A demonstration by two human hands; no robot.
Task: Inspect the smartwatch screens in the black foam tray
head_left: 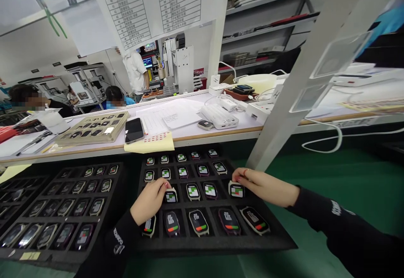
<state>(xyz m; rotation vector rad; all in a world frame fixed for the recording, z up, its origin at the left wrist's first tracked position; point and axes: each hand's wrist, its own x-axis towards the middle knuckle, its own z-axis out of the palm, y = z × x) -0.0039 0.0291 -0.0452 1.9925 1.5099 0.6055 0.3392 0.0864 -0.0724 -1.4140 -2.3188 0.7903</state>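
Note:
A black foam tray (217,244) holds rows of smartwatches without straps, their screens lit with green, white and some red. My left hand (152,200) reaches over its left side, thumb and fingers pinched on the edge of a light-framed smartwatch (171,196) in the second row from the front. At the right end of that row, my right hand (249,181) grips the top edge of another smartwatch (236,191), which sits tilted. Two more smartwatches, a white-framed one (193,191) and a purple-framed one (210,190), lie between my hands.
A second foam tray (31,255) of watches stands to the left. Above runs a white shelf with a phone (134,130), a watch box (91,127), papers (176,116) and a white power bank (219,116). A slanted metal post (284,88) rises at right. People work beyond.

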